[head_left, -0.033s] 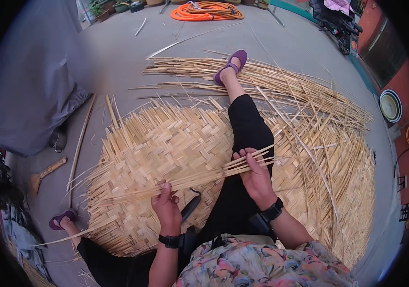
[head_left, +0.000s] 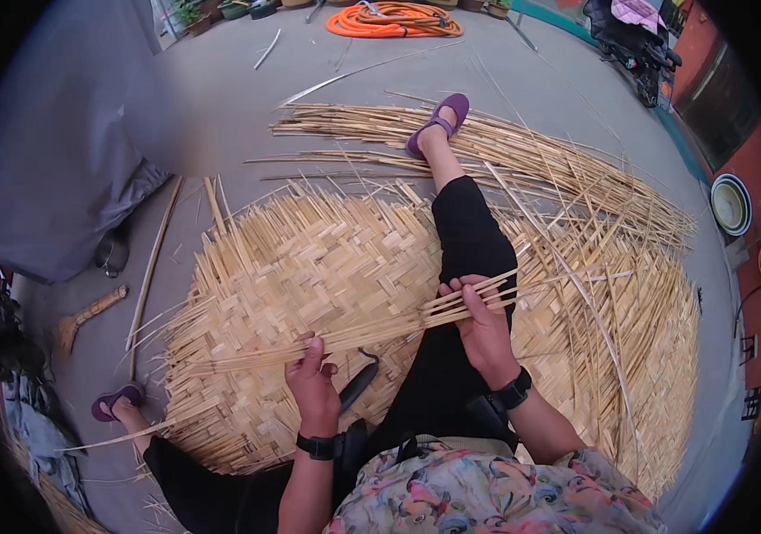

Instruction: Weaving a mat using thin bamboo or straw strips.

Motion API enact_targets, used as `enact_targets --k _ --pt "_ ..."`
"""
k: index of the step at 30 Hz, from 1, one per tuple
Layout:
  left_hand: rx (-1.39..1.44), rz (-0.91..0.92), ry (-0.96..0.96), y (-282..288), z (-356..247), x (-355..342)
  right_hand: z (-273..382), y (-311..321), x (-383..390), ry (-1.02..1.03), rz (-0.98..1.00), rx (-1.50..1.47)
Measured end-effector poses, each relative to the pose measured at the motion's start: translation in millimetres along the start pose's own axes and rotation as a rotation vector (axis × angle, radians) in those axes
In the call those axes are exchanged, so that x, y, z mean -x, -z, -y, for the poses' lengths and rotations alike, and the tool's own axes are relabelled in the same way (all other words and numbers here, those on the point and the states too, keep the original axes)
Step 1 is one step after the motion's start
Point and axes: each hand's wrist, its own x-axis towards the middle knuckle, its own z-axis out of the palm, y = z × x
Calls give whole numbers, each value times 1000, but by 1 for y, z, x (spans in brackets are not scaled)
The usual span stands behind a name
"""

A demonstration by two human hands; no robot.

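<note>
A thin bundle of pale split reed strips point(head_left: 370, 336) stretches between my two hands, above a large woven mat point(head_left: 309, 254). My left hand point(head_left: 314, 387) is closed on the bundle, pinching it between thumb and fingers. Further right, over my black-trousered leg, my right hand point(head_left: 484, 336) grips the same strips, their ends fanned out past the fingers. The mat has a slanting weave, with loose ends bristling along its left and far edges. On it, beside my left hand, lies a dark curved tool point(head_left: 360, 384); its kind is unclear.
Loose long reeds point(head_left: 354, 120) lie in a pile beyond the mat, under my purple shoe, and more cross its right side. A hand broom point(head_left: 87, 319) and a long stick point(head_left: 153, 262) lie left. Orange hose point(head_left: 389, 21) is coiled far off; basins point(head_left: 730, 205) stand at right.
The whole view has shifted slightly. Both hands keep their hold on the strips, with hardly any movement.
</note>
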Motion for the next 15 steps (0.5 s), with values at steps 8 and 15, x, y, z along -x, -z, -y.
enact_targets --k 8,15 --pt "330 -33 -135 69 -57 -44 33 -30 -49 27 -91 387" --pt "548 -133 -198 78 -55 -79 34 -140 -40 -6 1367 1312"
